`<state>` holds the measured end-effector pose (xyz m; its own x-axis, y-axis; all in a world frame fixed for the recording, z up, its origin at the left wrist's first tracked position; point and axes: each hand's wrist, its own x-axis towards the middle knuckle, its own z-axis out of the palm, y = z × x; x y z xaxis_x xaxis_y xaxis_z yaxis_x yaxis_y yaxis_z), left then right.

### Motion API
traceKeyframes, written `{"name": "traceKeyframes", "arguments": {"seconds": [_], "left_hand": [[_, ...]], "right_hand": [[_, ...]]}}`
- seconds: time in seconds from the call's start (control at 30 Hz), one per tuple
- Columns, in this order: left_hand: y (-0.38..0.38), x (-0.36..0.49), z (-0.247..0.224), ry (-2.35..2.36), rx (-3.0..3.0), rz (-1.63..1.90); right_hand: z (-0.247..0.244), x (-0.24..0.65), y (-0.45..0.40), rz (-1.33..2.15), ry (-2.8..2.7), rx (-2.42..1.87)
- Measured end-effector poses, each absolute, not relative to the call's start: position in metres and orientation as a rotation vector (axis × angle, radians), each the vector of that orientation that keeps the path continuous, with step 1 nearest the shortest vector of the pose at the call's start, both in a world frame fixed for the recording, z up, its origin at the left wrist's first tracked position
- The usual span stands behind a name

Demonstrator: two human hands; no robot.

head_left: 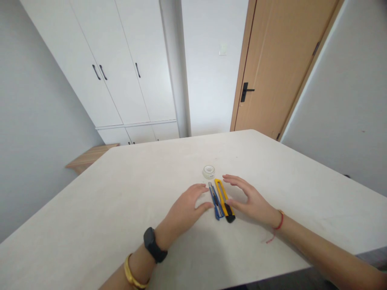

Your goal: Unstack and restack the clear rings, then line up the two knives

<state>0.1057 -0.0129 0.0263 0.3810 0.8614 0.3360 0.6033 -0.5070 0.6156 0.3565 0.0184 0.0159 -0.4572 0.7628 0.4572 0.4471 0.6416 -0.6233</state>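
A small blue box cutter and a larger yellow box cutter with a black end lie side by side on the pale table, almost touching. Just beyond them sits a small roll of clear adhesive tape. My left hand is open, its fingertips close to the blue cutter's left side. My right hand is open too, its thumb and fingers just right of or over the yellow cutter. Neither hand holds anything.
A black watch and gold bangle circle my left wrist; a red string circles my right. Beyond the table stand white cupboards with black handles and a wooden door with a black handle. A wooden shelf juts from the left wall behind the table.
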Motion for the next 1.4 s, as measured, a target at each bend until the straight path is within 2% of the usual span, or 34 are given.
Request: {"name": "traceKeyframes", "arguments": {"seconds": [0.23,0.43,1.1,1.4], "left_hand": [[0.017,0.032,0.032,1.453,1.496,1.353],[0.025,-0.008,0.021,1.506,1.061,1.519],[0.028,-0.014,0.003,1.532,0.996,1.492],[0.028,-0.011,0.004,1.546,1.014,1.488]], "right_hand": [[0.012,0.339,0.100,0.859,-1.770,-1.130],[-0.001,0.319,0.132,1.010,-1.816,-1.128],[-0.012,0.312,0.132,0.804,-1.933,-1.224],[-0.003,0.338,0.178,0.548,-1.837,-1.504]]}}
